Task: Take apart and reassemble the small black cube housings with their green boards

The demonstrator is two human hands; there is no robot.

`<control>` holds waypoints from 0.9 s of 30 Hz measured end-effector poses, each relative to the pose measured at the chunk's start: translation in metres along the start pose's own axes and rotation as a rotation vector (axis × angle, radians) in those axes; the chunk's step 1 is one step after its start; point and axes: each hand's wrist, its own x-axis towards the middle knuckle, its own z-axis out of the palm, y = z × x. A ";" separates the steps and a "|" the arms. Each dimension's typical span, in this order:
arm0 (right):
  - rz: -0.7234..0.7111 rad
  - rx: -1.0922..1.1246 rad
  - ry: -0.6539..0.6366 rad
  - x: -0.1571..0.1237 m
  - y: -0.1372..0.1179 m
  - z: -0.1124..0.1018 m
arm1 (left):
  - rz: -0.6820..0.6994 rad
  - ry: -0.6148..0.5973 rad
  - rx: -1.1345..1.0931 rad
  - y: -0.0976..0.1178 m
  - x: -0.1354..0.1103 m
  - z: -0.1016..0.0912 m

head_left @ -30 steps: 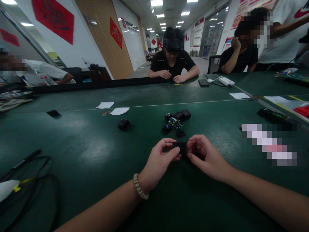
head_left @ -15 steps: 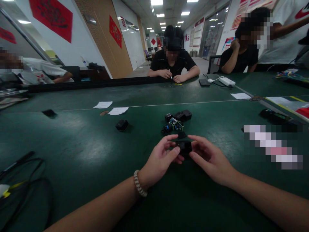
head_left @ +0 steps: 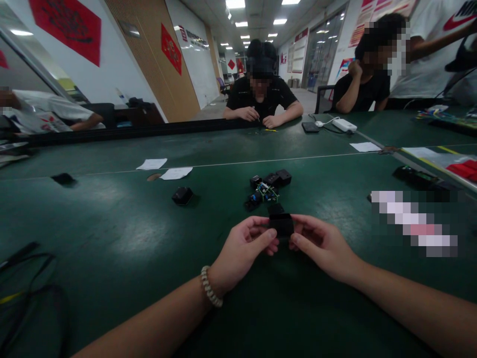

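A small black plastic case (head_left: 281,226) is held up between my two hands, above the green tabletop. My left hand (head_left: 253,241) grips its left side, thumb in front and fingers behind. On its right edge, my right hand (head_left: 320,243) closes with thumb and fingertips. Just beyond the case lies a flat black piece (head_left: 276,209). Behind that sits a cluster of green circuit boards (head_left: 269,191) with blue parts, beside several black boxes (head_left: 283,177). Another black box (head_left: 182,196) stands apart to the left.
Papers (head_left: 176,173) lie on the green table (head_left: 122,223) at mid left. Black cables (head_left: 30,278) curl at the lower left. A white power strip (head_left: 345,125) and a dark phone-like slab (head_left: 310,127) lie farther back. A person (head_left: 263,94) sits across, hands on the table.
The black case has turned in my hands, showing a different, taller face. My right fingers have closed in on its edge. The whole view has shifted slightly.
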 end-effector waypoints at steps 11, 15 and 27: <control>0.007 0.041 -0.026 -0.001 -0.004 0.003 | -0.011 -0.015 -0.013 -0.001 0.001 0.000; 0.018 0.052 -0.033 -0.001 -0.004 0.002 | -0.005 -0.026 -0.011 -0.002 0.001 0.000; 0.036 0.104 -0.047 -0.002 -0.003 0.001 | -0.013 -0.009 -0.024 0.000 0.001 0.000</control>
